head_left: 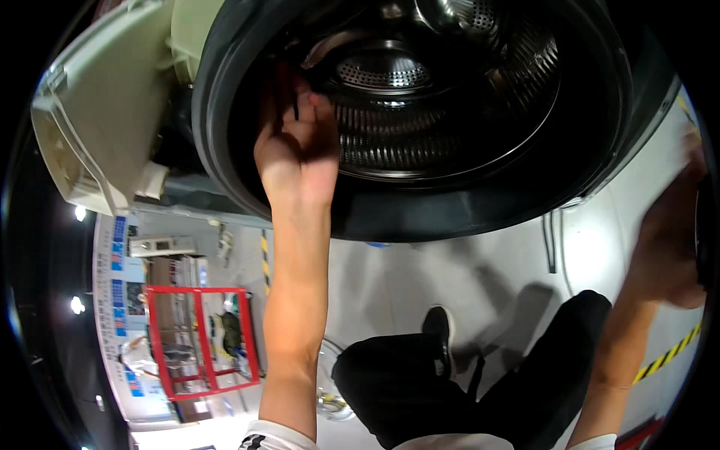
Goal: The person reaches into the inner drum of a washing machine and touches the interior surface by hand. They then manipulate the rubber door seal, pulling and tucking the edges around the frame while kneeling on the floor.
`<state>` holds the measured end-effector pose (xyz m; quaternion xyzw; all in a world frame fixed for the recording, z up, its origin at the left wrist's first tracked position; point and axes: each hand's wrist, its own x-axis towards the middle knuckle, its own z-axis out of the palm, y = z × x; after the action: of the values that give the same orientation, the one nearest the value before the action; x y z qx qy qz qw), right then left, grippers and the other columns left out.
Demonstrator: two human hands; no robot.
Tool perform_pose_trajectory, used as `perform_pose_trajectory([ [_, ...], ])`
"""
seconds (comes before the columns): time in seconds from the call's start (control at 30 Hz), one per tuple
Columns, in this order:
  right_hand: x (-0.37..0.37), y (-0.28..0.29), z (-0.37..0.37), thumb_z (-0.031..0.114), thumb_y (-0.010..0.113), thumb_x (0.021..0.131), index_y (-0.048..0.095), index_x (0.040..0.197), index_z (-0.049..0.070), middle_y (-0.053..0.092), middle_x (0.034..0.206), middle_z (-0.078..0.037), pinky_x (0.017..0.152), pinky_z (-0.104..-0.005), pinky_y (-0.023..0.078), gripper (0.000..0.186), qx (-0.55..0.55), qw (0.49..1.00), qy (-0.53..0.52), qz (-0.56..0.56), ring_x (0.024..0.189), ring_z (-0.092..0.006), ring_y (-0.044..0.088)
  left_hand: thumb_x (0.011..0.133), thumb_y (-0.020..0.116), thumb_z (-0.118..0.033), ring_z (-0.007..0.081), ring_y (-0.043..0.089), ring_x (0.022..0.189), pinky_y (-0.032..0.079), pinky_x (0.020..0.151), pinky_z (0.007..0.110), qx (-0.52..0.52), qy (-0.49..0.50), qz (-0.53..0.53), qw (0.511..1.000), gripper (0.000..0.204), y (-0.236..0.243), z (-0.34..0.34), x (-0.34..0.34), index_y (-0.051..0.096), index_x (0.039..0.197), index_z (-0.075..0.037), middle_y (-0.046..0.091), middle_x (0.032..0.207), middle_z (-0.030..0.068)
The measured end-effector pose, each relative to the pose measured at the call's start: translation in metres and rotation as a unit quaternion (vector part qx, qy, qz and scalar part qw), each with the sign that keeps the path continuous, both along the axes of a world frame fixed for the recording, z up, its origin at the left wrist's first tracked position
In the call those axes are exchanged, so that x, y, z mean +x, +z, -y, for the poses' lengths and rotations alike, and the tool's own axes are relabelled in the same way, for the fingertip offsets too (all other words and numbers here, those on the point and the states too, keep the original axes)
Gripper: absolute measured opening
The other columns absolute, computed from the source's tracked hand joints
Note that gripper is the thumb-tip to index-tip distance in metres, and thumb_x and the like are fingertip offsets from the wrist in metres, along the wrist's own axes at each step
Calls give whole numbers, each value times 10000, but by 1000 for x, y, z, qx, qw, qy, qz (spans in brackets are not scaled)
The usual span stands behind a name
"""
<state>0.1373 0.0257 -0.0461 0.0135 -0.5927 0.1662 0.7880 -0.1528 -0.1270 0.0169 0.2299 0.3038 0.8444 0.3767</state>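
Left hand: we see our left hand [296, 146] raised at upper centre-left of the frame, its fingers [304, 97] curled over the inner left edge of the door seal; the hand is narrowed into a hooked grip on that rubber lip, the fingertips partly lost in shadow.

Right hand: our right hand [670, 247] sits at the far right edge of the frame, blurred and cut by the rim. We cannot tell whether it is spread or closed; it lies against a dark edge there that we cannot identify.

Door seal: the black rubber door seal [217, 142] forms a thick ring across the upper half of the frame, around the drum mouth.

Drum: the perforated steel drum [442, 97] shows inside the ring, at upper centre, with ribbed walls and rows of small holes. It lies just right of our left hand.

Washing machine panel: a pale cream panel [97, 120] with a lighter trim fills the upper left of the frame, beside the seal.

Forearms: our bare left forearm [296, 315] runs up from the lower edge at centre-left; the right forearm [619, 360] rises along the lower right.

Legs and shoe: dark trousers [420, 390] fill the lower centre, with a black shoe [437, 330] above them on the grey floor [390, 277].

Floor marking: a yellow-and-black striped line [667, 358] crosses the lower right.

Red frame: a red metal rack [202, 337] stands at lower left, well apart from both hands.
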Motion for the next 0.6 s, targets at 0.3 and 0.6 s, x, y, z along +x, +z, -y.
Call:
perform_pose_trajectory([
  [0.3,-193,-7,73,144,580,856,589,1068,-58,672,951,-175,760,-295,503,293,-338,843,415,-62,881,-238,661,856,604,-143,255,621,703,530,634,361,-201,-18,-616,761,247,-6,109,55,599,982,70,618,936,219],
  [0.6,-246,44,63,104,641,831,639,1007,2,668,893,-82,732,-255,473,204,-381,814,438,28,811,-134,613,849,574,-102,300,577,901,463,862,464,-102,177,-861,466,149,-1,166,-10,564,963,-6,589,919,160],
])
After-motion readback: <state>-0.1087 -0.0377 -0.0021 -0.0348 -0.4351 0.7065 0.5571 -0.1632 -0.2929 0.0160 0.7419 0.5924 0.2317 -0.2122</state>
